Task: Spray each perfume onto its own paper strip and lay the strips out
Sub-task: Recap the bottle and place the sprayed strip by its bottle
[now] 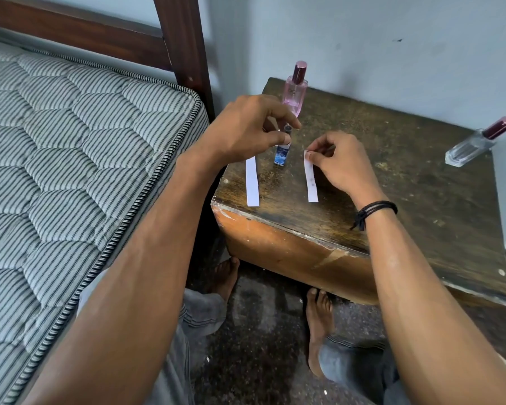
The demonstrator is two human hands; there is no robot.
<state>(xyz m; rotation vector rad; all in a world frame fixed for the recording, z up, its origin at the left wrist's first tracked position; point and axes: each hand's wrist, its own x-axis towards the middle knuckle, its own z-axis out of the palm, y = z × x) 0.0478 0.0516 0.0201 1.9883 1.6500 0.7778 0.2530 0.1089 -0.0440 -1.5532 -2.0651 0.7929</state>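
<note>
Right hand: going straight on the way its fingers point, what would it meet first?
Probably the small blue bottle, just beyond the fingertips of the right hand, which pinches a paper strip; the left hand holds the bottle's top. Depth is unclear.

The small blue bottle (281,155) stands upright under my left hand (250,127), its top between my fingertips. The pink bottle (295,93) stands just beyond that hand. One white strip (252,182) lies flat just nearer than it. The spotted strip (311,179) lies flat, its far end pinched by my right hand (341,165). The clear bottle (472,146) sits well off to that hand's right.
</note>
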